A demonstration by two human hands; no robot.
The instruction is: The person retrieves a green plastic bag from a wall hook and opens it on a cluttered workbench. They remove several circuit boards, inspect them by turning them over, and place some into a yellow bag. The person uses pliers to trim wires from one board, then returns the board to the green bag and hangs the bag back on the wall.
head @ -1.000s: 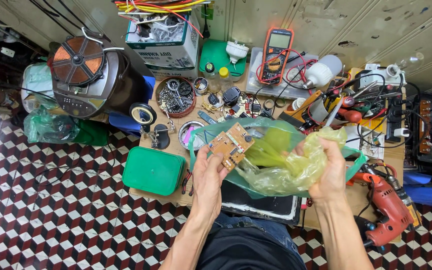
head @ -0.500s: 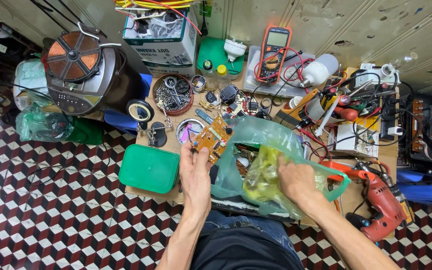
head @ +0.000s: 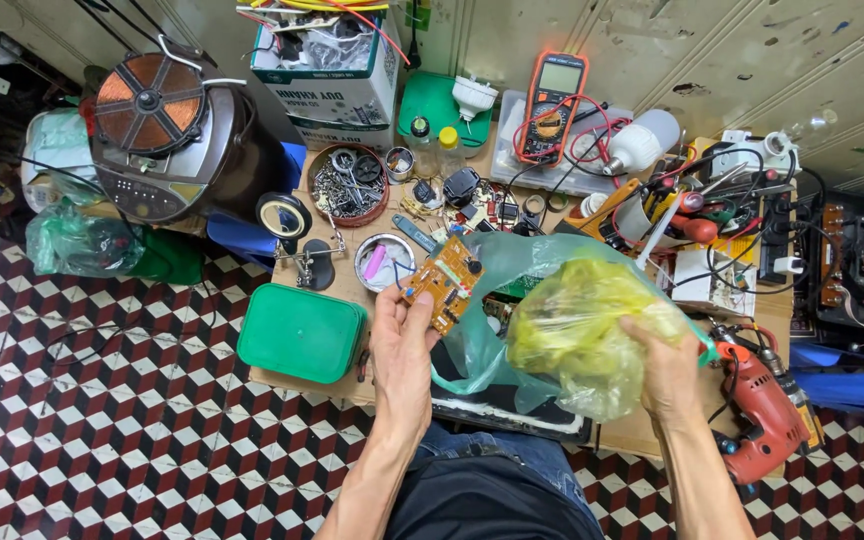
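Since half a second ago the yellow bag point(head: 584, 330) has swung right and up, and the board point(head: 447, 293) has drawn clear of the green bag point(head: 512, 300), whose mouth now gapes behind it; a second ago the board sat against that bag's rim. The board is out and free, no longer hemmed by plastic.

The table point(head: 652, 435) runs across the far and middle scene, crowded almost to every edge. A round cooker point(head: 177, 130) with a copper coil on top stands far left, a carton point(head: 342, 70) of wires behind centre, a meter point(head: 550, 105) with red leads far centre-right. A red drill point(head: 764, 410) lies at the near right corner, a green box point(head: 302, 333) at the near left edge, just left of the left hand point(head: 402, 350).

That left hand pinches the board's near corner between thumb and fingers, holding it tilted above the table, near a small tin point(head: 384, 262) and below a bowl point(head: 349, 185) of metal parts. The right hand point(head: 667, 375) is closed around the yellow bag's right side, gripping it bunched over the near edge, the green bag trailing beneath.

Open room is scarce: only the air above the person's lap and the chequered floor point(head: 102, 420) to the left are free, with the drill close beside the right wrist.
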